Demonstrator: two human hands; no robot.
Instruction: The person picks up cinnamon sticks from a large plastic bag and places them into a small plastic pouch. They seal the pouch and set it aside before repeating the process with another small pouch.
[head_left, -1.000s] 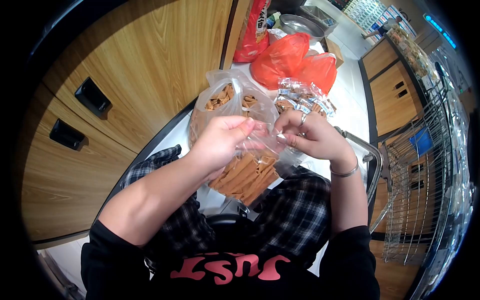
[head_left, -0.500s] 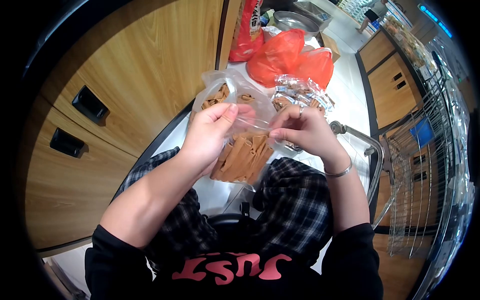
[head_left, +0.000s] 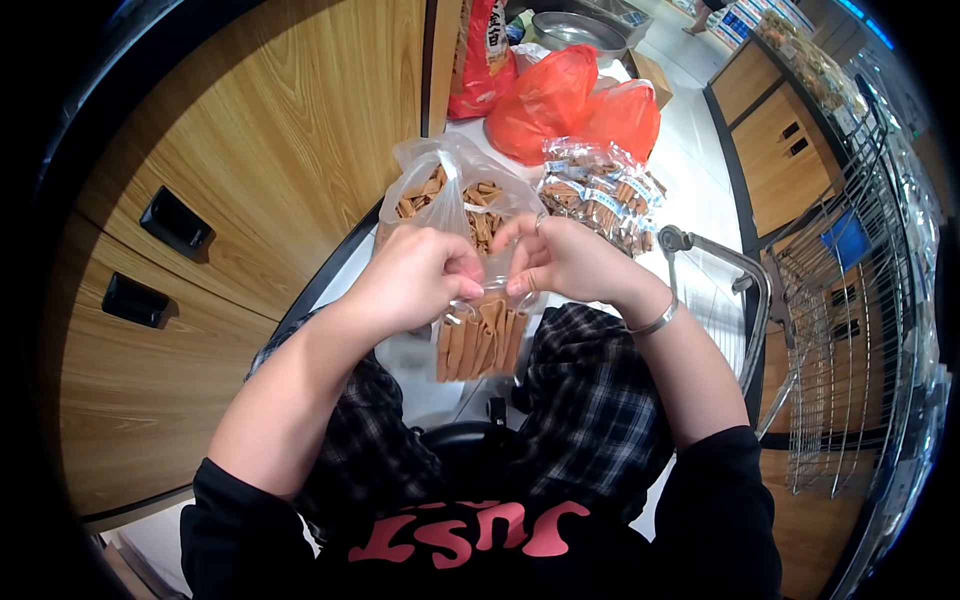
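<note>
A small clear bag of cinnamon sticks [head_left: 480,342] hangs upright between my knees, the sticks standing side by side in it. My left hand [head_left: 430,275] pinches the bag's top edge on the left. On the right, the thumb and fingers of my right hand [head_left: 560,262] pinch the same edge close by. Just beyond my hands stands a large translucent plastic bag [head_left: 450,195] with loose cinnamon pieces inside. To its right lies a pile of packed clear bags [head_left: 602,195] with blue and white labels.
Red plastic bags [head_left: 545,105] and a red printed sack [head_left: 482,60] sit farther back by a metal pan [head_left: 578,36]. A wooden cabinet [head_left: 260,150] lines the left. A wire shopping cart [head_left: 835,340] stands on the right.
My left hand has shifted from holding the bag's side to pinching its top edge. The small bag has turned from tilted to upright, and both hands have come closer together.
</note>
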